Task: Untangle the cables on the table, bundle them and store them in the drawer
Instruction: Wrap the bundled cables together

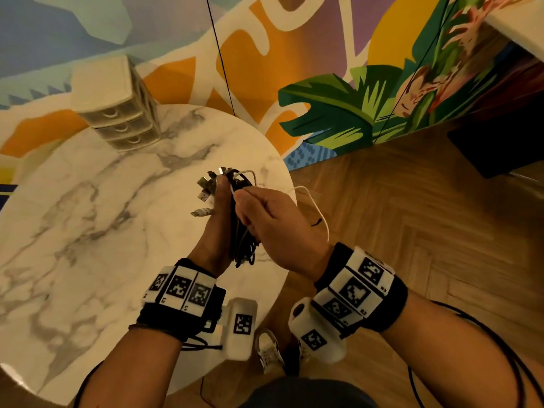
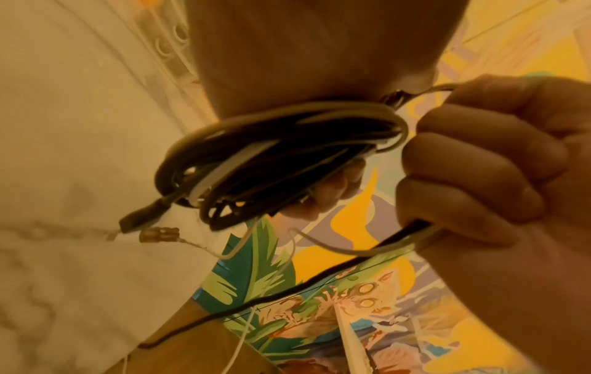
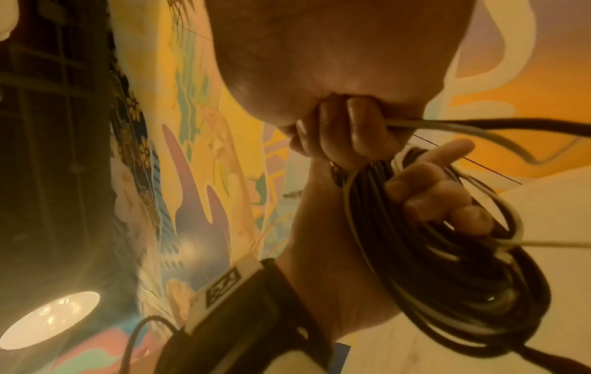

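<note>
A: Where are the cables?

B: Off the marble table [image 1: 88,231], gathered into one coil of black and white cables [image 1: 243,228] held upright above the table's right edge. The left hand [image 1: 216,228] is wrapped round the coil, fingers curled through the loops [image 3: 428,192], with the USB plugs [image 1: 206,187] fanning out at the top.

A: And the right hand?

B: The right hand [image 1: 273,225] sits just right of the coil, closed in a fist on a loose white cable end [image 1: 316,207] and a black strand [image 2: 288,291]; both trail out below the fist.

A: So which step is this?

B: Bundling, I'd say. The untangling looks finished; the loose tails seem to be going round the coil to bind it.

A: Next?

B: Probably wind the tails snugly and tuck them in, left hand holding firm so the loops don't spring apart. Then the small drawer unit [image 1: 117,113] at the table's far edge needs a drawer pulled open; all three look closed.
</note>
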